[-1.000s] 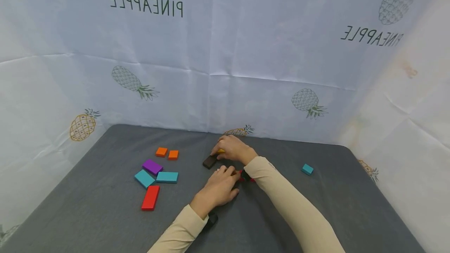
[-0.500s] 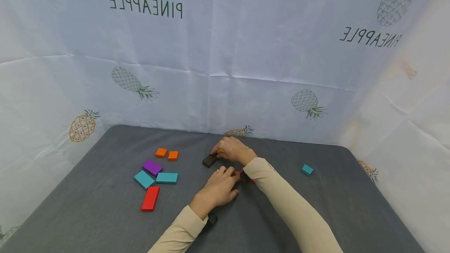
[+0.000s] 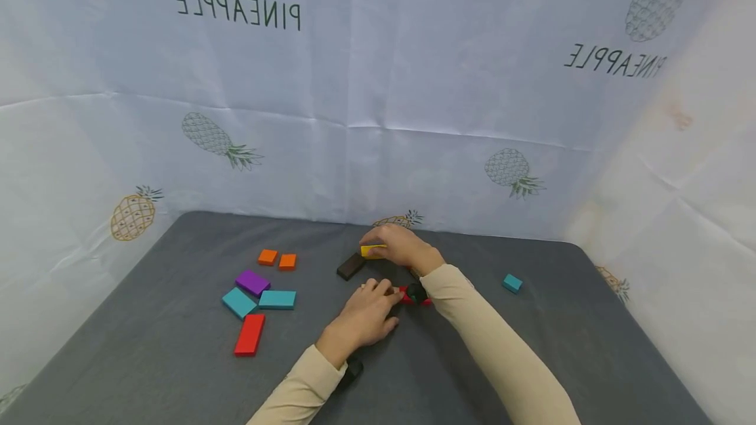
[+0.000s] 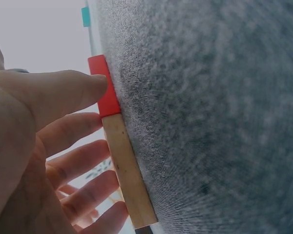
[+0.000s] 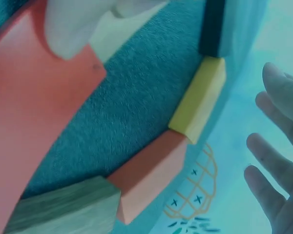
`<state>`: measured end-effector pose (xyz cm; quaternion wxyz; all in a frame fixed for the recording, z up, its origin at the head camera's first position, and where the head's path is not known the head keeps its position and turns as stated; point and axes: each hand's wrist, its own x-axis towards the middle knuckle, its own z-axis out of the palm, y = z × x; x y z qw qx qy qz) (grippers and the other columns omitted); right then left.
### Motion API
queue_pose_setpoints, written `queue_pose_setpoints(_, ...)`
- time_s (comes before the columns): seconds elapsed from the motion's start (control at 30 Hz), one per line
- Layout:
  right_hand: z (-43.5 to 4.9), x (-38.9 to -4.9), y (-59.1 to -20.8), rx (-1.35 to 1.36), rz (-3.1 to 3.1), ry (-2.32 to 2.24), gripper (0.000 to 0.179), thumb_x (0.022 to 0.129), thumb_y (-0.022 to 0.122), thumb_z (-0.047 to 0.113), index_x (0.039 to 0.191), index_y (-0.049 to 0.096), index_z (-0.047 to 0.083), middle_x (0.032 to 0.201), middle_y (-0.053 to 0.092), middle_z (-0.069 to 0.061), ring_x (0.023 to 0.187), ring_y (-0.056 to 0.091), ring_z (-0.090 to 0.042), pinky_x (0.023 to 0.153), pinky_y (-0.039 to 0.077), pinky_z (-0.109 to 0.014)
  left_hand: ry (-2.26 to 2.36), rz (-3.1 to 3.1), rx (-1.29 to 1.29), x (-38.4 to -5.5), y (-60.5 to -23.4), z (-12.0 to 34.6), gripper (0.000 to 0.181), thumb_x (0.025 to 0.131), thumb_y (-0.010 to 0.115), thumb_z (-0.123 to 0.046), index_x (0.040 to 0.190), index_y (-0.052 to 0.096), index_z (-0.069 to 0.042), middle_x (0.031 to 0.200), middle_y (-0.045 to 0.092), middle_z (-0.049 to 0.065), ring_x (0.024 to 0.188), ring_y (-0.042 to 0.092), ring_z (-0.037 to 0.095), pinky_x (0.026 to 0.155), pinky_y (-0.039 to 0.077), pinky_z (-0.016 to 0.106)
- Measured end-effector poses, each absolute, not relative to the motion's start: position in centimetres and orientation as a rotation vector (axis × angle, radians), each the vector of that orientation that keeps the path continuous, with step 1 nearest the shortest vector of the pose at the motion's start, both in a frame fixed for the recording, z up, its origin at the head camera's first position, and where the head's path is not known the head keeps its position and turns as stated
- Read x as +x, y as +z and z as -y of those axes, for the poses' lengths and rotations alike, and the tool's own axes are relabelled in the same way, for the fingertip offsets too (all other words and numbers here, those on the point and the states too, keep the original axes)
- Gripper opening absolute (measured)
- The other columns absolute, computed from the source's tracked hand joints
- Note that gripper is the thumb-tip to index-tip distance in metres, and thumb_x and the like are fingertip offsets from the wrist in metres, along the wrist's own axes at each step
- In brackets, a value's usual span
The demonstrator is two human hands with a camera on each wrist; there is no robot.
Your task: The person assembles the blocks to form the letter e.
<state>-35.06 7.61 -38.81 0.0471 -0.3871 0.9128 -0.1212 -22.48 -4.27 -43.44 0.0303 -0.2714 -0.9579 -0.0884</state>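
My left hand (image 3: 365, 315) rests on the table; in the left wrist view its thumb lies at the red block (image 4: 110, 97) and its loosely bent fingertips touch the pale wooden block (image 4: 130, 173) joined end to end with it. My right hand (image 3: 401, 246) hovers by the yellow block (image 3: 372, 252); in the right wrist view its spread fingers (image 5: 268, 153) are apart from that block. The yellow block touches a dark brown block (image 3: 351, 267) at one end and a salmon-tinted block (image 5: 151, 170) at the other. A greyish wood-grained block (image 5: 68, 209) adjoins the salmon one.
To the left lie two orange blocks (image 3: 287, 262), a purple block (image 3: 252, 282), two teal blocks (image 3: 277, 300) and another red block (image 3: 249, 335). One small teal block (image 3: 512, 283) sits at the right. A pineapple-printed curtain (image 3: 348, 84) hangs behind the grey table (image 3: 177, 379).
My right hand has drawn off the yellow block, slightly up and to the right, so more of the block shows. My left hand stays in place. The head view has shifted a little.
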Motion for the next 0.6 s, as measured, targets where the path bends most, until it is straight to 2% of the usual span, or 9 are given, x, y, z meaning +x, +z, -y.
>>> queue_pose_setpoints(0.17, -8.8, -34.6, -38.3, -1.124, -2.789, -0.503, 0.033, 0.100, 0.060, 0.021, 0.130, 0.065, 0.010, 0.136, 0.062, -0.010, 0.130, 0.056, -0.028, 0.107, 0.045, -0.045, -0.271, 2.951, -0.837, -22.5, -43.4, 4.3, 0.045, 0.093, 0.070, -0.033, 0.135, 0.063, -0.019, 0.122, 0.056, 0.000, 0.107, 0.051, 0.020, 0.091, 0.047, 0.034)
queue_pose_setpoints(0.37, -10.5, -34.0, -38.8, -1.151, -2.800, -0.697, 0.034, 0.100, 0.061, 0.019, 0.130, 0.065, 0.005, 0.135, 0.063, -0.012, 0.127, 0.057, -0.030, 0.105, 0.047, -0.047, -0.276, 2.963, -0.837, -22.4, -43.3, 4.2, 0.045, 0.093, 0.070, -0.033, 0.136, 0.062, -0.019, 0.123, 0.056, 0.001, 0.108, 0.052, 0.020, 0.093, 0.047, 0.035)
queue_pose_setpoints(0.6, -12.2, -32.8, -39.5, -1.030, -2.840, -0.843, 0.040, 0.099, 0.061, 0.025, 0.134, 0.062, 0.006, 0.138, 0.060, -0.011, 0.132, 0.053, -0.031, 0.108, 0.044, -0.050, -0.304, 2.968, -0.837, -22.4, -43.2, 4.1, 0.046, 0.093, 0.070, -0.032, 0.136, 0.062, -0.018, 0.124, 0.056, 0.001, 0.109, 0.051, 0.021, 0.094, 0.047, 0.037)
